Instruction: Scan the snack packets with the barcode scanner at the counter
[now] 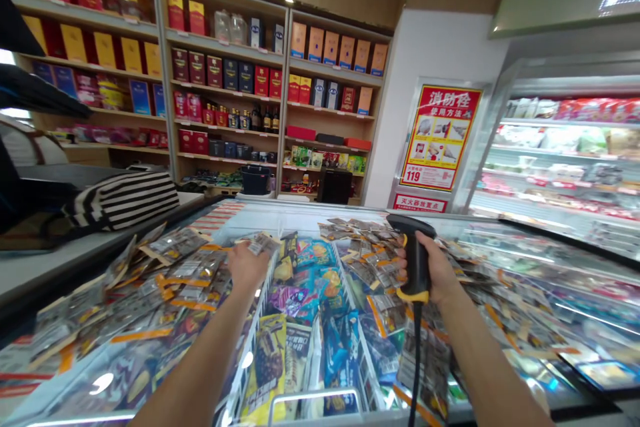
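Note:
My right hand (436, 268) is wrapped round the grip of a black and yellow handheld barcode scanner (415, 253), its head pointing left over a chest freezer (280, 213). The scanner's cord hangs down toward me. My left hand (246, 263) reaches into the freezer and pinches a small clear snack packet (261, 242) at the white wire divider (260, 293). Colourful ice cream and snack packets (320, 280) fill the freezer compartments below both hands.
A striped bag (123, 200) lies on the counter at the left. Wooden shelves (225, 73) of boxed goods and bottles line the back wall. A red fire-safety poster (440, 137) hangs on the pillar. An open refrigerated display (565, 153) stands at the right.

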`<state>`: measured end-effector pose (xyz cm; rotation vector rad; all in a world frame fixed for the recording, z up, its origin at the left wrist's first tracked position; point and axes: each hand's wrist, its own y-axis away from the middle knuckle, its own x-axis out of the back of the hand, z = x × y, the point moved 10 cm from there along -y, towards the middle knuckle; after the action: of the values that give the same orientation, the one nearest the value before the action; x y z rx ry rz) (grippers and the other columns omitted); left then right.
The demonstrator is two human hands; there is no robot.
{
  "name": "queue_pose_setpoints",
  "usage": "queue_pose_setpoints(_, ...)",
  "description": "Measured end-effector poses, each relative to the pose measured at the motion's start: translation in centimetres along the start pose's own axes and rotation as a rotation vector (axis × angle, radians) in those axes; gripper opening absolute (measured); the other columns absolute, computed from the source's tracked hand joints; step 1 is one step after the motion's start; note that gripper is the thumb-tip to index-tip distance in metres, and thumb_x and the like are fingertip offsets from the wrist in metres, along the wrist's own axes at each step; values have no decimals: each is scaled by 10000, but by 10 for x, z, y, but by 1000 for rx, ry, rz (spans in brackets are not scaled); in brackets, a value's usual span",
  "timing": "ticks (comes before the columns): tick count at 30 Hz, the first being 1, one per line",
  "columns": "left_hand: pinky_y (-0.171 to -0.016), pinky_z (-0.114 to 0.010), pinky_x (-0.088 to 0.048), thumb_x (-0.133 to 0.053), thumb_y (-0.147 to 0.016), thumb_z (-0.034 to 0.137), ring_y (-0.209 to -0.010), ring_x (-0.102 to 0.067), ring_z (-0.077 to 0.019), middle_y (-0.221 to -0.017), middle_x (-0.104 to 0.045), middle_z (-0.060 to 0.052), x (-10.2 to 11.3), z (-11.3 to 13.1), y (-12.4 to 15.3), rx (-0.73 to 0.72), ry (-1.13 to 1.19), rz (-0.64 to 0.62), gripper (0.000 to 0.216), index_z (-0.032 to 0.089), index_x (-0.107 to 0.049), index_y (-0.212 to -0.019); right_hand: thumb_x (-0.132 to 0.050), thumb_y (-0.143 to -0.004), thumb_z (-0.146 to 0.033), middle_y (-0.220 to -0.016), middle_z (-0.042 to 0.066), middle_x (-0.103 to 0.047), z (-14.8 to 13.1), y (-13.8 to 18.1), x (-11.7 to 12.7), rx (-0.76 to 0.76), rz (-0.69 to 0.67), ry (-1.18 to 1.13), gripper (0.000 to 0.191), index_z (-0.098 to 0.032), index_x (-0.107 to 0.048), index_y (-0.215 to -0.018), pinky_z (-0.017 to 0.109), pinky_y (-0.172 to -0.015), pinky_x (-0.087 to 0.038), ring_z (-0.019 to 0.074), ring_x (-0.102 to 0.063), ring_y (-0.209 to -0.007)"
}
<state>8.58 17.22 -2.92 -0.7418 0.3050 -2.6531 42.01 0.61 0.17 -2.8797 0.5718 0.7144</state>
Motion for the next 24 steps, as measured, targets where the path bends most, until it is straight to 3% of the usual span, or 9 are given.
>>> queue_pose_setpoints(3, -908, -411, -219, -508, -608, 252, -1153, -237, -303, -1225, -286, -191, 14, 12, 7, -17, -101, 85, 507, 81, -399, -1072, -461, -702, -380, -495, -21, -550, -7, 0, 12, 10, -2, -7, 238, -169, -512, -800, 196, -344, -390, 85, -486, -378)
queue_pose_setpoints(5, -904, -394, -228, -474, -639, 252, -1155, -247, -286, -1223, -298, -192, 4, 23, 16, -59, -156, 23, 507, 75, -366, -1101, -464, -699, -386, -500, -22, -552, -8, 1, 18, 5, -10, -14, 244, -172, -511, -806, 196, -344, -389, 87, -491, -382)
queue_pose_setpoints(7, -872, -355, -279, -475, -639, 241, -1099, -350, -264, -1128, -433, -165, -27, 38, 33, -117, -165, -162, 448, 93, -410, -1058, -462, -699, -390, -505, -22, -554, -6, 1, 21, -11, -11, -18, 249, -175, -508, -817, 197, -342, -388, 90, -496, -388)
queue_pose_setpoints(9, -757, -312, -372, -540, -588, 268, -918, -511, -246, -912, -579, -106, -68, 56, 58, -157, -147, -353, 351, 143, -505, -914, -460, -699, -391, -506, -24, -555, -4, 2, 21, -26, -11, -28, 255, -177, -505, -829, 197, -340, -387, 92, -497, -389)
queue_pose_setpoints(11, -666, -312, -400, -614, -507, 337, -791, -563, -266, -775, -614, -110, -108, 76, 86, -170, -140, -493, 344, 141, -540, -780, -462, -697, -392, -501, -26, -552, -3, 3, 18, -27, -13, -43, 257, -176, -501, -831, 195, -338, -385, 89, -494, -384)
queue_pose_setpoints(15, -694, -363, -380, -654, -462, 351, -893, -514, -325, -920, -576, -195, -158, 112, 125, -161, -125, -548, 527, 118, -485, -904, -479, -685, -384, -498, -31, -549, 4, 6, 11, -34, 11, -52, 254, -172, -497, -823, 186, -337, -383, 81, -487, -376)
queue_pose_setpoints(18, -778, -402, -326, -683, -432, 242, -1011, -427, -346, -1034, -514, -221, -175, 123, 130, -139, -78, -525, 673, 117, -400, -1030, -475, -689, -393, -513, -32, -554, 13, 8, 7, -35, 14, -45, 254, -177, -495, -820, 183, -332, -380, 78, -485, -377)
queue_pose_setpoints(20, -778, -414, -322, -678, -417, 162, -976, -456, -346, -980, -548, -210, -182, 121, 125, -102, -15, -544, 668, 112, -406, -1026, -467, -693, -409, -517, -31, -554, 22, 8, 5, -43, 5, -49, 259, -179, -494, -811, 183, -326, -374, 80, -484, -378)
queue_pose_setpoints(24, -676, -371, -389, -633, -421, 77, -783, -558, -299, -705, -626, -106, -180, 103, 107, 0, 199, -608, 354, 150, -540, -755, -457, -697, -426, -485, -37, -531, 38, 5, 8, -79, 36, -50, 261, -184, -493, -787, 186, -317, -364, 84, -476, -369)
